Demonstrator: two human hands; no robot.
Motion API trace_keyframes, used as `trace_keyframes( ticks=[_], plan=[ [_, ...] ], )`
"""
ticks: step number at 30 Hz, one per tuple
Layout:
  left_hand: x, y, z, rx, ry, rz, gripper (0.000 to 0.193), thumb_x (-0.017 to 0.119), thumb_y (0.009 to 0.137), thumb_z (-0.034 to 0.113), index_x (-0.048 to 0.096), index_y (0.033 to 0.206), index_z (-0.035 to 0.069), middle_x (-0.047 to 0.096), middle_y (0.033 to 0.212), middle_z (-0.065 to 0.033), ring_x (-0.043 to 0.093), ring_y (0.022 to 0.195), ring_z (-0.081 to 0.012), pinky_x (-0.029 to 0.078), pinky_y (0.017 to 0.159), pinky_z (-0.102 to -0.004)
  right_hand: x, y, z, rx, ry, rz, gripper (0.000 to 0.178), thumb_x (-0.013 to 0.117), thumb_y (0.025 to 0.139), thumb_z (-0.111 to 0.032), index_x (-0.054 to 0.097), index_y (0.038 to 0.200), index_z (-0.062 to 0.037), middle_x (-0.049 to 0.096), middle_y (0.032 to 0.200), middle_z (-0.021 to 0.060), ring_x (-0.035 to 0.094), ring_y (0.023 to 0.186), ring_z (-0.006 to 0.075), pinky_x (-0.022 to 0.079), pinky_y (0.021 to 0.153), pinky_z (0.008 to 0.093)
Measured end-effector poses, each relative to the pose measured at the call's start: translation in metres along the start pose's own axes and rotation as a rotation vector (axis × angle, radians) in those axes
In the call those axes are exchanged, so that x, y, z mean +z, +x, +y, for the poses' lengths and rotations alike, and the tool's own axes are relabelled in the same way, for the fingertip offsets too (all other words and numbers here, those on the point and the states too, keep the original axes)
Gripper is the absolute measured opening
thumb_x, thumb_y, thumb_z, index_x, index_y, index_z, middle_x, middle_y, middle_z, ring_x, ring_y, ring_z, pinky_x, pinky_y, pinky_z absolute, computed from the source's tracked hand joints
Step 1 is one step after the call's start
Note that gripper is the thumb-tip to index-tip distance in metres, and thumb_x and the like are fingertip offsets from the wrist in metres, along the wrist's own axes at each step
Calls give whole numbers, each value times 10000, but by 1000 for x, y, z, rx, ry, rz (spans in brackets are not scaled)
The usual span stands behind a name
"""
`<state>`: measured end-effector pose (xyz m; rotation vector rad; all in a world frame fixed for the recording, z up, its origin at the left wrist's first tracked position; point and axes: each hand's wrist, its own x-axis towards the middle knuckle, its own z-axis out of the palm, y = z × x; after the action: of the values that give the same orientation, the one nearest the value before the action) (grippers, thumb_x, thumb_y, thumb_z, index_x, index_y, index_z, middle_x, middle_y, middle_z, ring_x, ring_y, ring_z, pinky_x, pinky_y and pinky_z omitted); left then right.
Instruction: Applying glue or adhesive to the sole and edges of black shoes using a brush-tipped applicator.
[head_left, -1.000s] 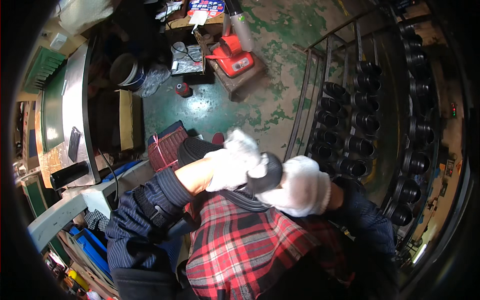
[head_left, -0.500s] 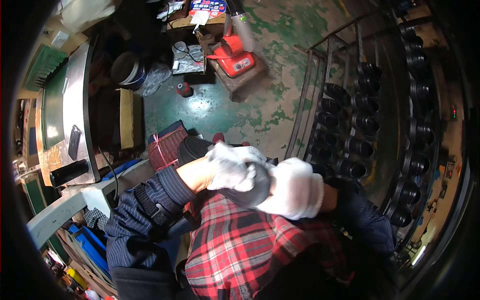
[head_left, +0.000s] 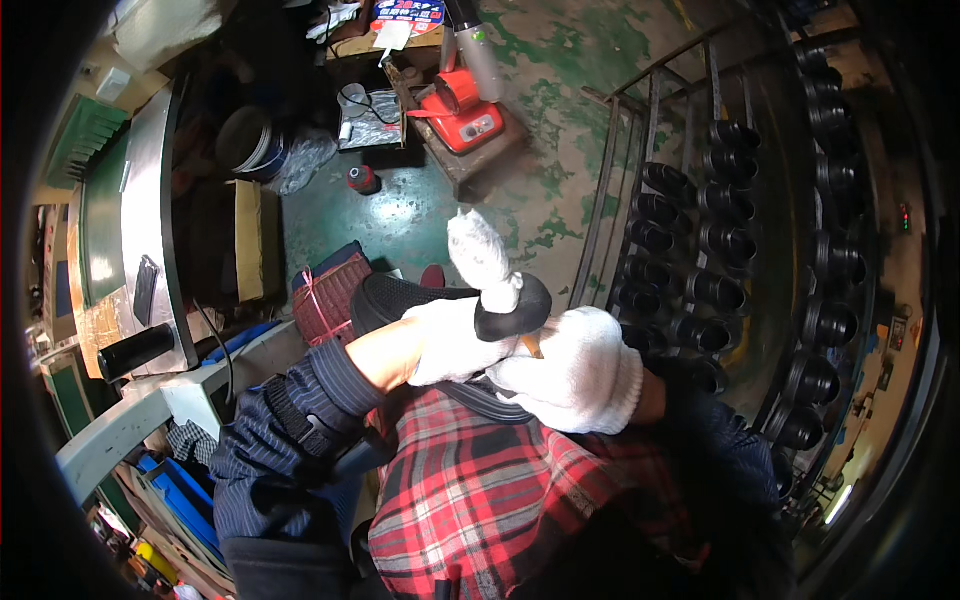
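A black shoe or boot (head_left: 405, 297) with a ribbed, patterned part lies across my lap, mostly covered by my hands. My left hand (head_left: 455, 340), in a white knit glove, is closed around it from the left. Beside it a smooth, rounded black part (head_left: 518, 305) shows, and a white cloth-like piece (head_left: 480, 255) stands up from there. My right hand (head_left: 575, 370), also gloved in white, is closed against the shoe from the right. A small brown piece (head_left: 532, 346) pokes out by its fingers; what it belongs to is hidden. A red plaid apron (head_left: 470, 480) covers my lap.
Right of me, racks hold rows of black shoes (head_left: 730, 240). Ahead, a red machine (head_left: 468, 125) sits on a low wooden stand, with a thread spool (head_left: 363, 180) on the floor nearby. Tied maroon bundles (head_left: 335, 300) lie left of my knees. A metal-edged bench (head_left: 150, 230) stands at left.
The white cloth-like piece now stands upright above the shoe. My left hand has turned and shifted slightly left; my right hand, blurred before, stays close to the shoe.
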<state>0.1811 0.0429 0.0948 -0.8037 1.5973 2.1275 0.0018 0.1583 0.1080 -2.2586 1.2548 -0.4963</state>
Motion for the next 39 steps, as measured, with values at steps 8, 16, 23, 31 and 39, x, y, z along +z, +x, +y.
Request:
trace_keyframes(
  ticks=[8, 16, 23, 31, 39],
  plan=[
    [-4, 10, -3, -96, 159, -64, 291, 611, 973, 371, 678, 1046, 98, 548, 649, 35, 489, 490, -86, 381, 443, -274, -18, -7, 6, 8, -19, -78, 139, 732, 788, -282, 662, 838, -173, 614, 656, 54, 657, 598, 265, 516, 543, 412],
    [-1, 14, -30, 84, -6, -74, 350, 588, 999, 403, 702, 1014, 73, 570, 685, 0, 486, 507, -93, 382, 457, -281, -8, -14, 10, 29, -22, -43, 133, 729, 783, -285, 644, 794, -184, 574, 624, 34, 628, 566, 255, 498, 522, 411],
    [-5, 1, -14, -39, -87, -62, 346, 669, 977, 372, 703, 1023, 31, 626, 865, -45, 586, 779, -107, 470, 620, -280, -37, -31, 29, 209, 221, 432, 174, 794, 767, -135, 740, 900, -37, 671, 712, 107, 676, 621, 300, 515, 562, 374],
    [-12, -3, -30, 509, 354, -6, 398, 627, 927, 265, 667, 1238, 20, 661, 1171, -174, 642, 1035, -294, 515, 891, -342, 3, -5, 2, 278, 308, 477, 202, 789, 835, -268, 739, 941, -103, 685, 814, 61, 687, 742, 294, 535, 629, 389],
    [-20, -20, -67, 548, 377, -6, 504, 603, 832, 79, 642, 1335, 58, 602, 1336, -193, 604, 1140, -336, 509, 969, -396, 11, -9, -2, 381, 252, 382, 297, 779, 809, -376, 766, 977, -132, 686, 854, 81, 687, 792, 302, 544, 690, 408]
  ],
)
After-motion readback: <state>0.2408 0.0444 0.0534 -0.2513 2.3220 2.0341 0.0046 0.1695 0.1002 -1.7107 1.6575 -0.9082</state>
